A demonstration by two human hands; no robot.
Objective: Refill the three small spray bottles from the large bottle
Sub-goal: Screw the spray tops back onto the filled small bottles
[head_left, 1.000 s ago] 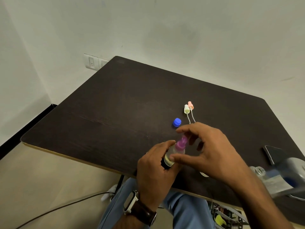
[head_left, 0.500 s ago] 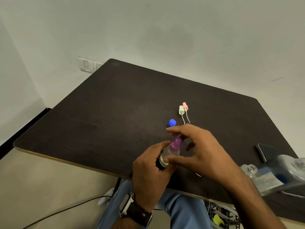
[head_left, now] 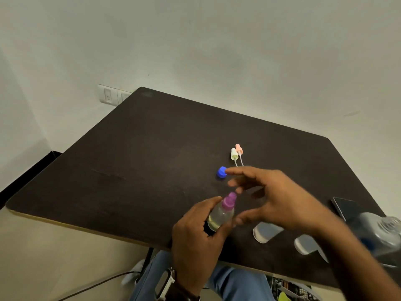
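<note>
My left hand point(head_left: 196, 237) grips a small clear spray bottle point(head_left: 220, 216) with yellowish liquid and a purple spray top point(head_left: 229, 200), tilted over the near part of the dark table point(head_left: 130, 161). My right hand point(head_left: 280, 198) hovers just right of the bottle with fingers spread, holding nothing. Two other small clear bottles point(head_left: 265, 232) point(head_left: 307, 244) lie partly behind my right forearm. The large bottle point(head_left: 377, 233) lies blurred at the right edge. A blue cap point(head_left: 221, 172) and two loose spray tops, white point(head_left: 234, 154) and pink point(head_left: 239, 149), rest farther back.
A dark phone point(head_left: 347, 206) lies at the table's right side. A wall socket plate point(head_left: 110, 95) sits behind the far left corner. A cable point(head_left: 93, 285) runs on the floor below the near edge, beside my knee in jeans.
My right hand has let go of the purple spray top and drawn away to the right, fingers spreading. The left hand still holds the bottle.
</note>
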